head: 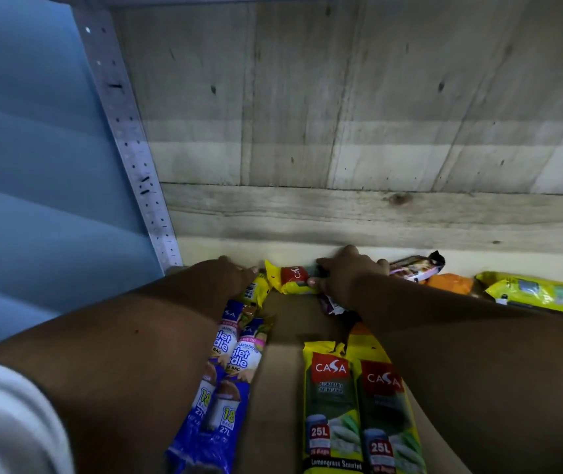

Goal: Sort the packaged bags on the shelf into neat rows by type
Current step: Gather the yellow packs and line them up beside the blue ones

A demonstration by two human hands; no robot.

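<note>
Both my arms reach to the back of the shelf [283, 354]. My right hand [348, 271] grips one end of a yellow Casa bag [290, 278] lying crosswise near the back wall. My left hand [228, 271] rests on another yellow bag [256, 289], its fingers hidden from view. Two blue bags [225, 378] lie side by side at front left. Two yellow Casa 25L bags [358, 412] lie side by side at front right. A purple bag [331, 306] pokes out under my right wrist.
A dark bag [417, 266], an orange bag [451, 283] and a yellow-green bag [540, 294] lie at the back right. A wooden back wall [341, 131] closes the shelf. A perforated metal upright [129, 142] stands at left.
</note>
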